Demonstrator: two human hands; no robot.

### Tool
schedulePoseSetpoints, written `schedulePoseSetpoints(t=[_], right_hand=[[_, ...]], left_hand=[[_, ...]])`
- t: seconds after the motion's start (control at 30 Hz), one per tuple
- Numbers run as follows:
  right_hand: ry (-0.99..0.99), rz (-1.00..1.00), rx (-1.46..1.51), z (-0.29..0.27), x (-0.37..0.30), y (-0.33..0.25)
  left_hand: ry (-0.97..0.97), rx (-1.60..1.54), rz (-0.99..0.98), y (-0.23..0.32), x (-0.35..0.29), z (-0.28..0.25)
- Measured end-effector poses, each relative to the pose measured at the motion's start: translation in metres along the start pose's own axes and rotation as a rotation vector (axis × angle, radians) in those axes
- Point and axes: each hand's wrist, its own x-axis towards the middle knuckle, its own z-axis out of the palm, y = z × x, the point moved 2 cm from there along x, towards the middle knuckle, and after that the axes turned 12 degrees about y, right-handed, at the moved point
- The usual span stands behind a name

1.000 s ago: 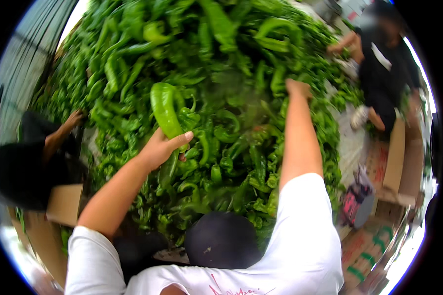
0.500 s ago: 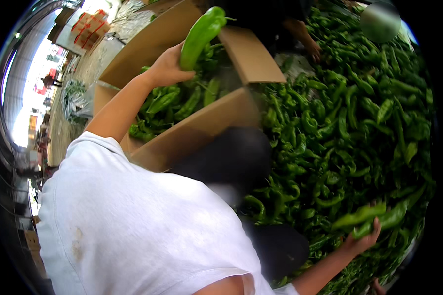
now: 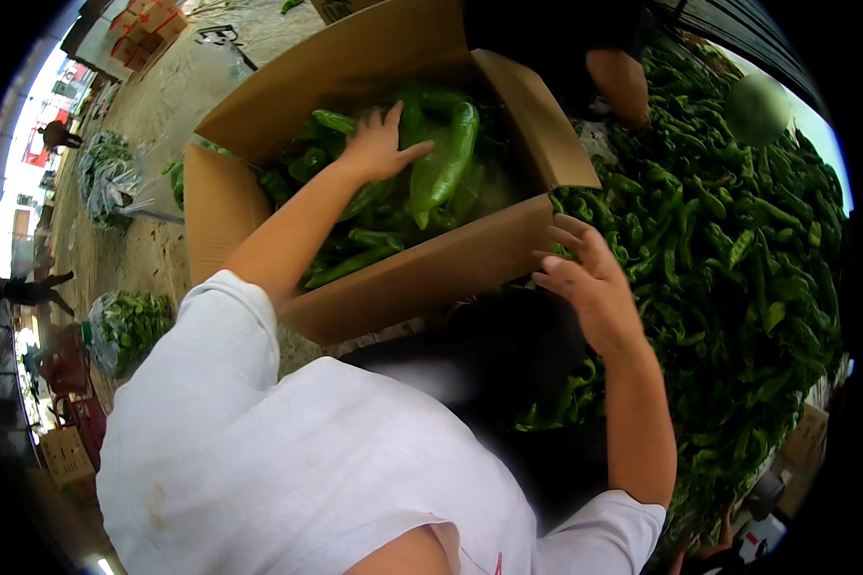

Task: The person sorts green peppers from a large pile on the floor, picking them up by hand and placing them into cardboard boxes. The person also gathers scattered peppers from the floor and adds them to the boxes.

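Left hand [image 3: 379,144] lowered into cardboard box [image 3: 451,264], fingers spread on green pepper [image 3: 443,165]

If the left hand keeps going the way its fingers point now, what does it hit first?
The left hand lies over the open cardboard box, fingers pointing at the large green pepper beside them. That pepper would likely be met first; it may already touch the fingertips, but depth is unclear.

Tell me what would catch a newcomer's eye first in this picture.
The huge heap of green peppers filling the right side stands out first. Next, the open cardboard box at upper centre, where the left hand rests on a large green pepper among others inside. The right hand, open and empty, is at the box's near right corner.
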Motion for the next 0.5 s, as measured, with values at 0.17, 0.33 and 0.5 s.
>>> schedulePoseSetpoints(t=[0.17,0.33,0.5], right_hand=[[0.478,0.038,-0.081,-0.101,-0.051,0.012],[0.764,0.079,0.108,-0.191,-0.131,0.069],[0.945,0.056,0.246,-0.259,-0.190,0.136]], left_hand=[[-0.138,0.034,0.034,0.050,0.027,0.076],[-0.246,-0.066,0.285,0.039,0.017,0.040],[-0.348,-0.011,0.355,0.016,-0.019,0.040]])
